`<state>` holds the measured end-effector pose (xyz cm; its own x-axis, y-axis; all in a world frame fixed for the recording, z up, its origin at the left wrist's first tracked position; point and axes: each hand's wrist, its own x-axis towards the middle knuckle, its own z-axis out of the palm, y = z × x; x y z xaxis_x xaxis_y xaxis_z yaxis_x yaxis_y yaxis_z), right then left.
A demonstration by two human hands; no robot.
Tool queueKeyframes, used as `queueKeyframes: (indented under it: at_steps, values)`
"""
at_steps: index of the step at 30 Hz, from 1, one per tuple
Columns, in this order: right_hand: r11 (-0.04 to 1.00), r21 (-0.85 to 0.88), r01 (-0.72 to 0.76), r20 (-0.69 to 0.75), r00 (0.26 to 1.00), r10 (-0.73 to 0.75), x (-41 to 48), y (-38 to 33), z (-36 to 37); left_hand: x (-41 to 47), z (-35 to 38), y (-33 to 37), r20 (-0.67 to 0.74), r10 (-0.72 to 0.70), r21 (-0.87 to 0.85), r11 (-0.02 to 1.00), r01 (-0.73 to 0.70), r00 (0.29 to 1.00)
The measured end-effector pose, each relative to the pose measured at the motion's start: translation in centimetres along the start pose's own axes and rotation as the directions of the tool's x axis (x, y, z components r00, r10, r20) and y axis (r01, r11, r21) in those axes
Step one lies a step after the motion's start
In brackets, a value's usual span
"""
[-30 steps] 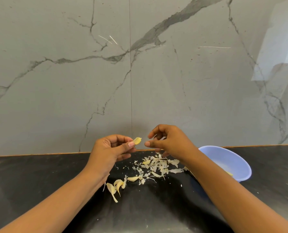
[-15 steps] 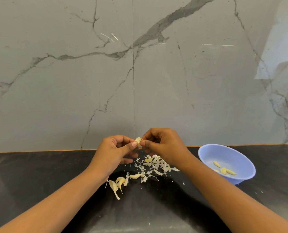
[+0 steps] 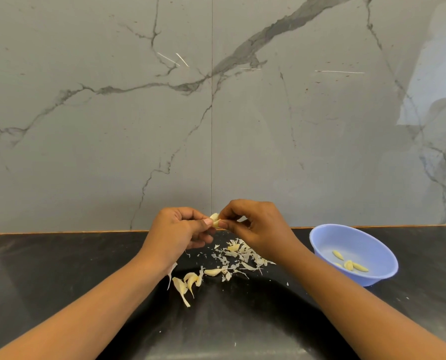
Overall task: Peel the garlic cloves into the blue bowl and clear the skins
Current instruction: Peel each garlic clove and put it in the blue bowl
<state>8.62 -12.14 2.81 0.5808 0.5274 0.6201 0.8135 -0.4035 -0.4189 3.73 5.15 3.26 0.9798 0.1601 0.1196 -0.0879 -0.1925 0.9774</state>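
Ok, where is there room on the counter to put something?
Bare counter left of the left hand, and a strip right of the bowl. Crowded from the left hand to the bowl: skins and cloves.

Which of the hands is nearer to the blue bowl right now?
Right. The right hand pinches the garlic clove just left of the blue bowl, apart from it; the left hand holds the clove's other side, farther left.
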Motion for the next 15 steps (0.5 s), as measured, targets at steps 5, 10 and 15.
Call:
queueKeyframes:
  at_steps: [5, 10, 15]
  values:
    - [0.907, -0.314, 0.279, -0.043, 0.951, -0.307, 0.15, 0.14, 0.29, 0.13, -0.09, 0.27, 0.011, -0.084, -0.074, 0.994, 0.085, 0.996]
    - [0.762, -0.478, 0.436, 0.017, 0.873, -0.488, 0.21, 0.38, 0.22, 0.17, -0.53, 0.41, 0.049, -0.142, -0.115, 0.982, 0.147, 0.989]
    - [0.958, 0.237, -0.16, -0.08, 0.98, 0.184, -0.16, -0.55, 0.47, 0.08, -0.18, 0.02, -0.041, 0.002, -0.017, 1.0, -0.003, 0.999]
